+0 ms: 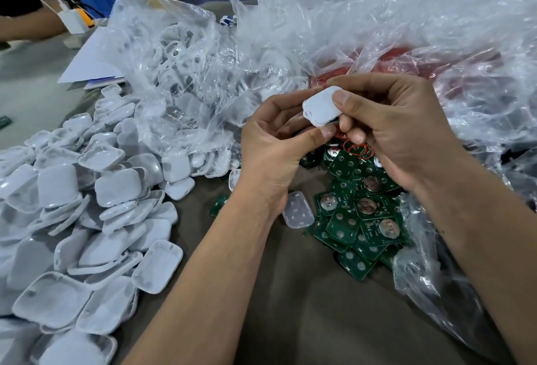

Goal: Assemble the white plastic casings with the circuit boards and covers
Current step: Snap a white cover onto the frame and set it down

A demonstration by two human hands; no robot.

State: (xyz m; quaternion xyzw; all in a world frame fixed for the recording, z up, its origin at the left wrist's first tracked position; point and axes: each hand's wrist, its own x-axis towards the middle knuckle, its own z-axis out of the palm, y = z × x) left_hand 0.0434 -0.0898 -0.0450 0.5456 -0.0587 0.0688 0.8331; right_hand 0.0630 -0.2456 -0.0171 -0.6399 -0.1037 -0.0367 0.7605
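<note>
You've got one white casing (321, 106) pinched between both hands: right hand (389, 129) thumb on its top face, left hand (273, 149) thumb at its lower edge. Green boards (360, 207) piled just below your hands, red rubber bands (358, 150) on them. Clear cover (297, 210) beside the boards. Big heap of white casings (87, 219) to your left, more in clear bag (174, 73).

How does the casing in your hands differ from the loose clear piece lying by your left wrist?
The casing is opaque white; the clear piece is see-through. The casing is pinched in the air by both the left hand and right hand; the clear piece lies flat on the table, untouched. Both are rounded squares.
</note>
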